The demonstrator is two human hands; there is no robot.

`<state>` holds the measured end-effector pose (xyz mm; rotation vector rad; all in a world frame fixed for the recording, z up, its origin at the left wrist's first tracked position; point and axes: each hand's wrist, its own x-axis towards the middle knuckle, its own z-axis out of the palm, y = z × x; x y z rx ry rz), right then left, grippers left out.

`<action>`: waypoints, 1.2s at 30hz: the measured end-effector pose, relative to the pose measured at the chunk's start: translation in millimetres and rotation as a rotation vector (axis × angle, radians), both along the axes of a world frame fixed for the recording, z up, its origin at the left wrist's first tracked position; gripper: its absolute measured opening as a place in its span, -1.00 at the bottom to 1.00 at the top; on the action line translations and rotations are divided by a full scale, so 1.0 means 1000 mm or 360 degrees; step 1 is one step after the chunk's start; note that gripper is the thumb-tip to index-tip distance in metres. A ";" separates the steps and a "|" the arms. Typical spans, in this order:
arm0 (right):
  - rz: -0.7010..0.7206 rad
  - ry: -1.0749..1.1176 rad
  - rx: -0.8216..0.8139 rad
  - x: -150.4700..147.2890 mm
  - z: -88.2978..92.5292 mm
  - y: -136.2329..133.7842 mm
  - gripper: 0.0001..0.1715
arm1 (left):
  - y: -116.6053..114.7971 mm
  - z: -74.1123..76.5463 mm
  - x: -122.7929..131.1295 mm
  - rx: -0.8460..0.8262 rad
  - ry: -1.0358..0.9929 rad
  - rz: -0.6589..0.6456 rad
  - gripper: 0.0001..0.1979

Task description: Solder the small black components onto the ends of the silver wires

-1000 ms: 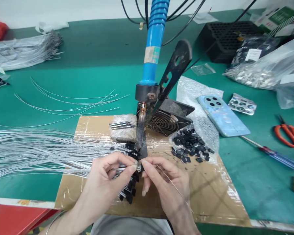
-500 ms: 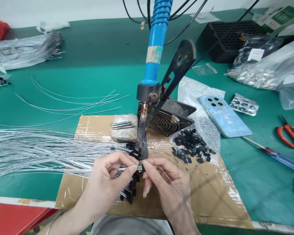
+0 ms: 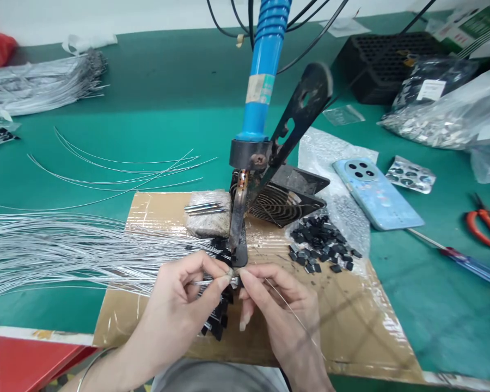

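Note:
My left hand [image 3: 188, 299] is pinched closed near the middle of the cardboard, its thumb and forefinger on thin grey wires [image 3: 202, 282] at their ends. Facing it, my right hand [image 3: 281, 307] is closed too, fingertips almost touching the left ones. A single thin wire [image 3: 294, 313] runs from between its fingers back across the palm toward the wrist. Something small and dark sits where the fingertips meet, mostly covered by them. Just above them hangs the metal end [image 3: 237, 223] of a blue-handled soldering iron [image 3: 261, 103], held in a black bracket.
Black-tipped ends [image 3: 216, 326] of a wire bundle [image 3: 73, 245] lie under my left hand. Loose black pieces [image 3: 320, 242] are heaped at right on plastic wrap. A small fan [image 3: 280, 201], a phone [image 3: 379, 193], a screwdriver [image 3: 469, 264] and red-handled pliers [image 3: 488, 223] surround the cardboard [image 3: 351, 326].
The view has shifted slightly, so the bench items appear a little to the right. Both hands keep nearly the same pose, fingertips still together below the iron.

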<state>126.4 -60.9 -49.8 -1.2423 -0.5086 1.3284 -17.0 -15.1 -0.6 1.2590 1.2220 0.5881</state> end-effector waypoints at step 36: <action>0.0054 -0.0884 0.0293 0.017 0.014 -0.003 -0.75 | 0.018 0.001 0.010 0.0094 0.0180 0.0089 -0.87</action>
